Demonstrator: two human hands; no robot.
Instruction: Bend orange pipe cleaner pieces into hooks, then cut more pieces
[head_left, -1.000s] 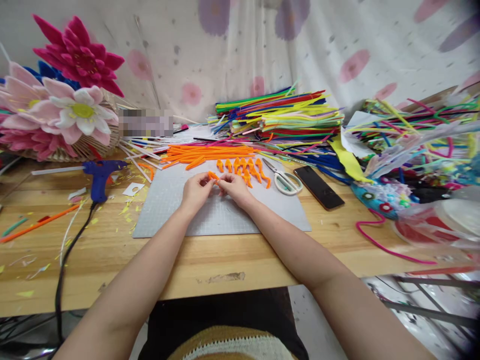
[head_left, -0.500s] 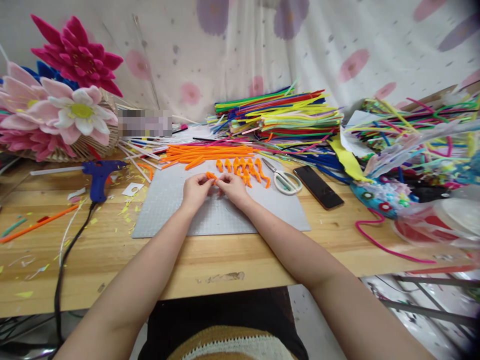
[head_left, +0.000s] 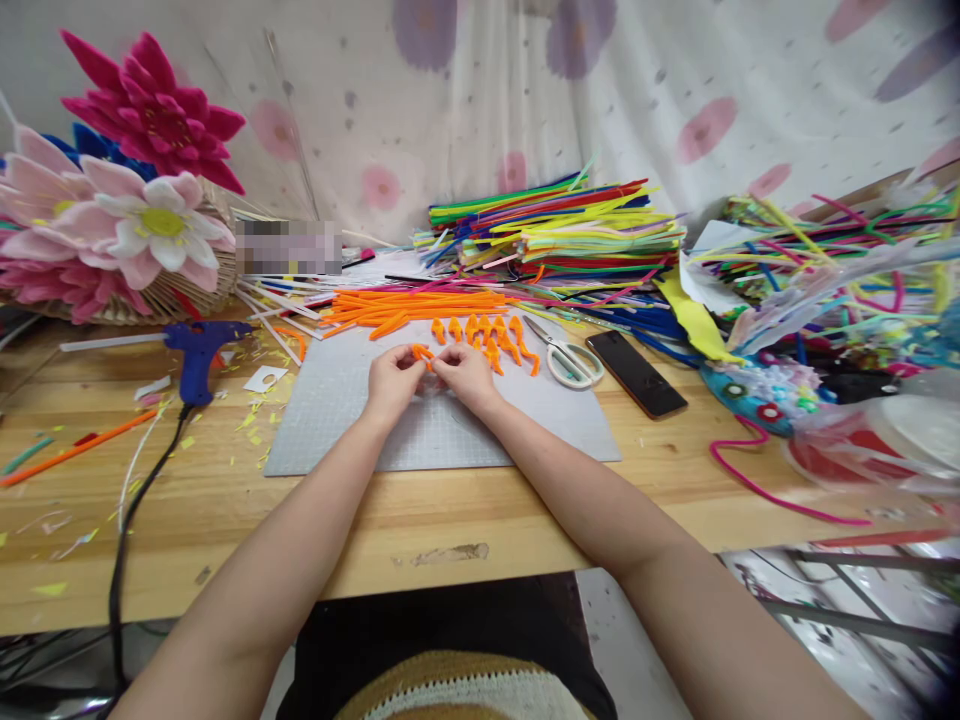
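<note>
Pipe cleaner (head_left: 422,352): probably light, soft, bendable; best held near ends. Left hand (head_left: 393,382), right hand (head_left: 469,377) fingertips pinch it.

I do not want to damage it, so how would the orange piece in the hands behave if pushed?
The orange piece already looks curved, so it would probably bend rather than break. It is small and thin, so likely very light.

Hung behind with a pale, softly folded curtain (head_left: 487,110) printed with pink and purple blooms, furnished with a light-grained wooden table (head_left: 450,500), floored in pale grey (head_left: 611,630), evenly lit.
</note>
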